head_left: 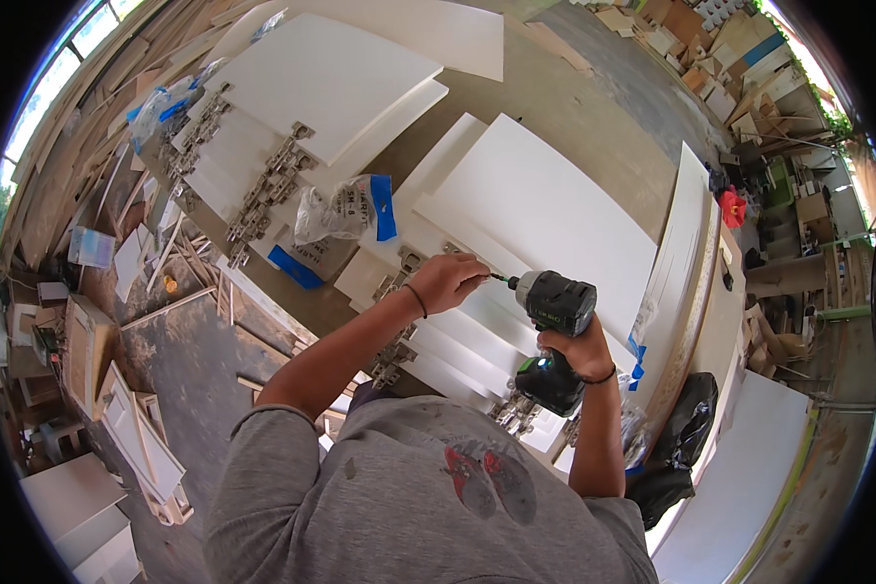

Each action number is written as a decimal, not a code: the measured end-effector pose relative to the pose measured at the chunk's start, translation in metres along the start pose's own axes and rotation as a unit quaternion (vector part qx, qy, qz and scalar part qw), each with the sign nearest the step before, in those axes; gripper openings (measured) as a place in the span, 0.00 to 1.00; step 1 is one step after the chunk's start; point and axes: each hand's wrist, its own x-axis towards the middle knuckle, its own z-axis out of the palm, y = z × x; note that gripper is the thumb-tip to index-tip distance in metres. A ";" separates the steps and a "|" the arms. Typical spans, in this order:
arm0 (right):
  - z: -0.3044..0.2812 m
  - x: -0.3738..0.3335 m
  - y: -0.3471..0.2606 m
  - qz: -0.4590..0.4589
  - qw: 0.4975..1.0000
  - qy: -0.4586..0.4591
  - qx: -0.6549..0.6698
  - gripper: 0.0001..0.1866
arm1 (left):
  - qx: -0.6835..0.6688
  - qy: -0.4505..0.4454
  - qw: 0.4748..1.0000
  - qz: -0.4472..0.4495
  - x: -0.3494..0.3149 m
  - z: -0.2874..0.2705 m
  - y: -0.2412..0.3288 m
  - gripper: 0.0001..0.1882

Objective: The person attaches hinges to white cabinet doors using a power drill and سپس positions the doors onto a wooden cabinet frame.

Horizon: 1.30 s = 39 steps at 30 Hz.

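A black and dark-green cordless drill (561, 301) is gripped in my right hand (584, 346), its bit pointing left. My left hand (448, 282) is closed, thumb and fingers pinched by the tip of the drill bit (499, 277). What the pinch holds is too small to make out. Under both hands lies a stack of white panels (545, 195), with metal cabinet hinges (411, 261) along their left edges. One hinge sits just beside my left hand.
Another stack of white panels (331, 88) with rows of hinges (268, 185) lies at the far left. Between the stacks are clear plastic bags with blue tops (384, 206). Long white boards (679, 224) and a black plastic bag (686, 419) are at the right. Wood scraps (200, 292) litter the left floor.
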 end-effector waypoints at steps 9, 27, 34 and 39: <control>0.002 0.012 -0.008 -0.005 0.999 -0.024 -0.040 0.18 | 0.017 -0.021 1.000 0.001 -0.006 -0.005 -0.006 0.05; 0.047 0.117 -0.049 0.009 0.936 -0.111 -0.334 0.10 | 0.138 -0.018 0.972 -0.187 -0.014 -0.018 -0.058 0.12; 0.050 0.122 -0.054 0.032 0.923 -0.127 -0.363 0.11 | 0.155 -0.030 0.970 -0.185 -0.014 -0.017 -0.059 0.12; 0.055 0.126 -0.059 0.016 0.902 -0.136 -0.410 0.12 | 0.151 -0.010 0.974 -0.166 -0.016 -0.015 -0.065 0.11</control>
